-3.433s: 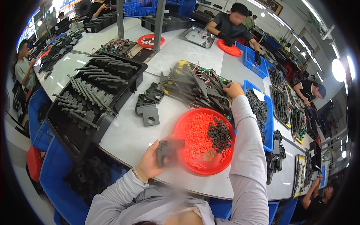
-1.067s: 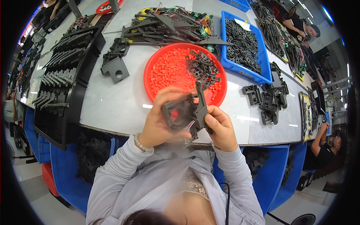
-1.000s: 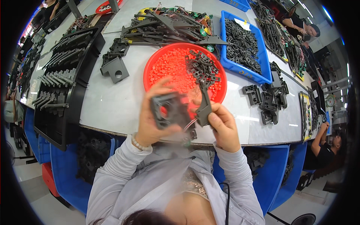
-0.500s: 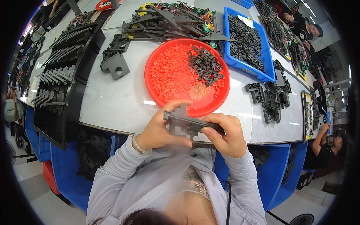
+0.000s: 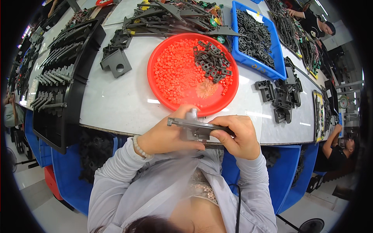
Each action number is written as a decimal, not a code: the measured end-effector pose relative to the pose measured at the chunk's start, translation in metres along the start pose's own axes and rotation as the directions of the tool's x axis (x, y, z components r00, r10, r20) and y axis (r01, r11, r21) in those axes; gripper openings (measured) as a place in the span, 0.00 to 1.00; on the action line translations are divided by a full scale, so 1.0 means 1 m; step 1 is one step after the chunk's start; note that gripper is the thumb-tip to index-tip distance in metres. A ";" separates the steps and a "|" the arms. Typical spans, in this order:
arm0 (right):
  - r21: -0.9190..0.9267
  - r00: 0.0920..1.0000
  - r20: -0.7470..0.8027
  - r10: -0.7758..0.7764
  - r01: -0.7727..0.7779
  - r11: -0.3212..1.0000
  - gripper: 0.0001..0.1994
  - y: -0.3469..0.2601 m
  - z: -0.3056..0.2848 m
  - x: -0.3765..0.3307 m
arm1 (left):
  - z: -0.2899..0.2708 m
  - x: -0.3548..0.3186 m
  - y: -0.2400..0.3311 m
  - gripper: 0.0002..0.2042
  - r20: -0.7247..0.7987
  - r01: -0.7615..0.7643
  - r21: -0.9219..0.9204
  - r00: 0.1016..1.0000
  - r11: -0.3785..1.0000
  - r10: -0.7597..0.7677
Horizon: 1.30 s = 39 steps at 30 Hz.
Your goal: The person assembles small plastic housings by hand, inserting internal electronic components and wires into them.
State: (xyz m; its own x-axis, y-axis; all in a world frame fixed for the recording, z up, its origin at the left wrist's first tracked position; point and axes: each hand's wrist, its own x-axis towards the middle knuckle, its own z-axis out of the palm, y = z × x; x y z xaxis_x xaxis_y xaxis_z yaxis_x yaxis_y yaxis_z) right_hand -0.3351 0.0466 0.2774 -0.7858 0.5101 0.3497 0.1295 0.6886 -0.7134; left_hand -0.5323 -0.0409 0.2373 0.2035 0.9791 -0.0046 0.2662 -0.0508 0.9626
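Note:
In front of my chest, just below the red tray's near rim, I hold a long dark grey plastic part point(image 5: 200, 126). My right hand point(image 5: 237, 136) grips its right end between thumb and fingers. Around its left half curls my left hand point(image 5: 167, 134), thumb below and fingers above. A lighter grey block-like piece point(image 5: 192, 114) stands up by the left fingertips; whether it belongs to the part I cannot tell. The round red tray point(image 5: 153, 87) holds many small orange-red plastic pieces point(image 5: 171, 73) and a heap of small black clips point(image 5: 211, 62).
A black rack point(image 5: 66, 132) with rows of grey parts stands left. Grey brackets point(image 5: 116, 64) lie beside it. Long grey parts with wires point(image 5: 171, 19) are piled behind the tray. A blue bin point(image 5: 259, 70) of black pieces and several black housings point(image 5: 283, 99) are right. Co-workers point(image 5: 338, 155) sit farther right.
Both hands still hold the grey part, which has tilted slightly. The left hand has closed in nearer around it. The whole view has shifted a little.

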 end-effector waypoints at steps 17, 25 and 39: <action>0.009 0.997 -0.049 0.056 -0.056 0.998 0.10 -0.012 0.019 0.008 | -0.006 -0.002 -0.006 0.37 0.075 0.029 0.077 0.997 0.997 -0.034; 0.392 0.935 0.204 0.289 -0.349 0.851 0.12 0.030 -0.020 0.032 | 0.005 -0.013 -0.031 0.36 -0.109 -0.072 -0.465 0.994 0.883 0.024; -0.504 0.997 0.053 -0.062 0.080 0.860 0.09 0.107 -0.008 0.061 | 0.018 -0.026 -0.067 0.31 -0.426 -0.304 -0.571 0.904 0.763 0.042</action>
State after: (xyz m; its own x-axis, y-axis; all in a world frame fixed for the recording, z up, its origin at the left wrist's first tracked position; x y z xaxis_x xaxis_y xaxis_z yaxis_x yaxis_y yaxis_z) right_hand -0.3645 0.1554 0.2268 -0.8234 0.4383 0.3605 0.3528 0.8929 -0.2797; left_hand -0.5381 -0.0663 0.1681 -0.2058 0.9668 0.1515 -0.3969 -0.2239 0.8901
